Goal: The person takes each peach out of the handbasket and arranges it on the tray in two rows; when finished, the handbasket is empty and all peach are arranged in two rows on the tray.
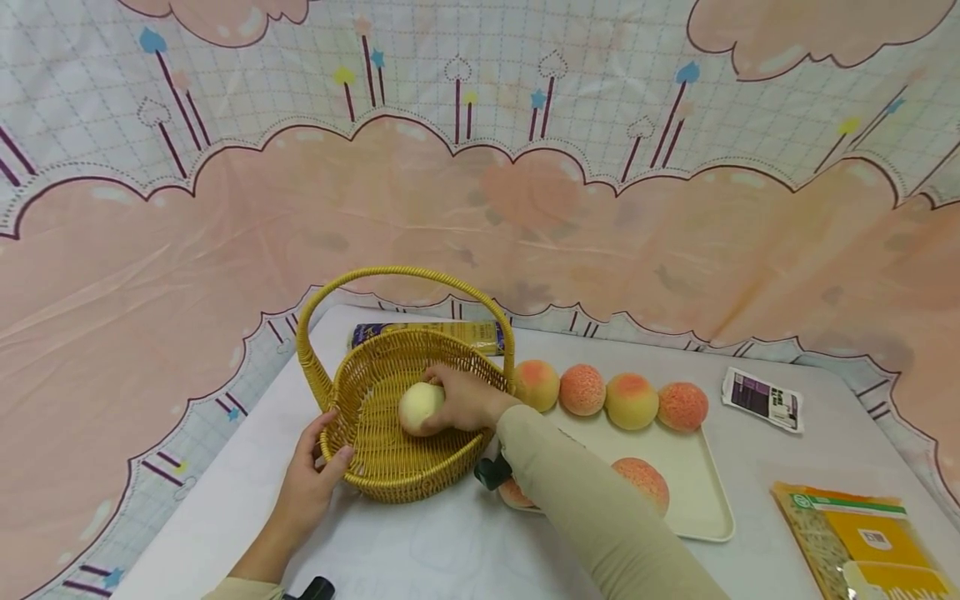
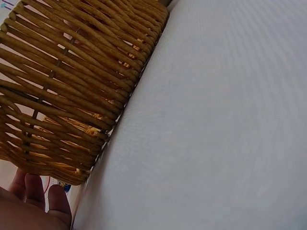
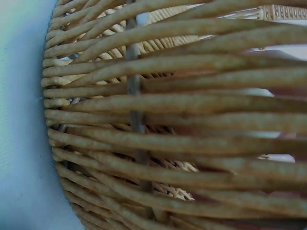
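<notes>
A yellow wicker basket [image 1: 375, 475] with a tall arched handle stands on the white table. My left hand [image 1: 311, 467] grips its left rim, thumb over the edge and fingers outside; those fingers [image 2: 57, 203] show against the woven wall in the left wrist view. Inside the basket, my right hand [image 1: 465, 400] holds a pale yellow peach [image 1: 418, 408] close to the bottom. The woven side [image 3: 144, 105] fills the right wrist view and largely hides that hand. To the right, several red and yellow peaches [image 1: 632, 401] line the back of a cream tray [image 1: 708, 492].
Two more peaches, one reddish [image 1: 645, 482], lie toward the tray's front, partly behind my right sleeve. Behind the basket is a blue and yellow packet [image 1: 480, 335]. A small white and dark sachet [image 1: 762, 400] and an orange food bag [image 1: 862, 533] lie at the right.
</notes>
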{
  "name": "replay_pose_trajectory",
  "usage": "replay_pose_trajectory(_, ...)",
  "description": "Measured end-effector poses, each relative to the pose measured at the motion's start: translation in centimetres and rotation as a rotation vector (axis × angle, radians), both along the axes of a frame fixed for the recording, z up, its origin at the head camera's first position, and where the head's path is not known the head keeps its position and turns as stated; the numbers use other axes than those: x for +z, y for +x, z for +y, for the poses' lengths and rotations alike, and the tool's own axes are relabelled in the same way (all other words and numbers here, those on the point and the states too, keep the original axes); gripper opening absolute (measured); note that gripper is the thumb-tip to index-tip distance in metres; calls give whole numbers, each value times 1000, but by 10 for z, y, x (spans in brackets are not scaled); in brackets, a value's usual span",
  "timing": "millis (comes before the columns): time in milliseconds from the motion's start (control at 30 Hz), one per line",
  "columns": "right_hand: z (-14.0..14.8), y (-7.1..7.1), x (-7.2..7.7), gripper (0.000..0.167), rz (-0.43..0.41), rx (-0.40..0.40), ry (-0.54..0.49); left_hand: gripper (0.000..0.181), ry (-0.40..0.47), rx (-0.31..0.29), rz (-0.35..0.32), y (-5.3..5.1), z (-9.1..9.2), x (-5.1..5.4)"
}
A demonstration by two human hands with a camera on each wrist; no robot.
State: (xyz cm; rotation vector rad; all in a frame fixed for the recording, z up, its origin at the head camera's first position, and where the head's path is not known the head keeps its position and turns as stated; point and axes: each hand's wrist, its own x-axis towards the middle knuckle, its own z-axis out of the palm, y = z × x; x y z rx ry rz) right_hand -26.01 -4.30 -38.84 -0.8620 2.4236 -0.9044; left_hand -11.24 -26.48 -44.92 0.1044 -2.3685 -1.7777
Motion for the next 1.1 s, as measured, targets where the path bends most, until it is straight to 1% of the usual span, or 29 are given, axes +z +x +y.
replay_pose_trajectory(133,0,0,-1,82,41,3,-33,59,-4,4,-6,0,0,0)
replay_pose_trajectory(400,7,3,7,74,67,-29,-91,59,-10,6,-18,0,1,1)
replay_pose_trajectory(600,12,5,13,74,78,-32,-139,60,-7,7,-28,0,0,2)
replay_pose_trajectory(800,18,10,20,73,64,-25,-168,61,-4,6,-40,0,0,3)
replay_pose_trajectory(867,21,12,22,75,66,-19,-175,61,-3,6,-42,0,0,2)
replay_pose_trajectory(1100,32,21,32,81,135,45,-177,61,-8,7,-41,0,-1,2)
